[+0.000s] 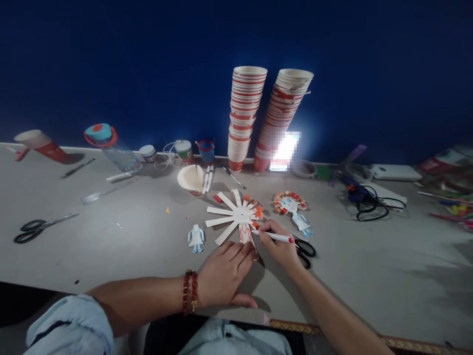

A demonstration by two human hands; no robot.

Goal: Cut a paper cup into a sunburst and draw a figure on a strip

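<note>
A paper cup cut into flared strips (pixel 225 211) lies spread out on the table, some strip ends curled and orange-red. One strip facing me bears a red outline drawing (pixel 245 232). My left hand (pixel 229 268) lies flat with fingers stretched, pressing the lower end of that strip. In my right hand (pixel 277 244) is a white marker with a red end (pixel 275 236), its tip at the drawing. Partly under the right hand are black-handled scissors (pixel 306 247). A paper doll body (pixel 195 238) lies to the left, and a paper doll with a fringed head (pixel 290 203) to the right.
Two tall stacks of paper cups (pixel 248 113) stand at the back beside a bright pixelated patch. Further left are a water bottle (pixel 114 148), a cut cup (pixel 190 178) and another pair of scissors (pixel 37 229). Tangled black cord (pixel 369 204) lies at right.
</note>
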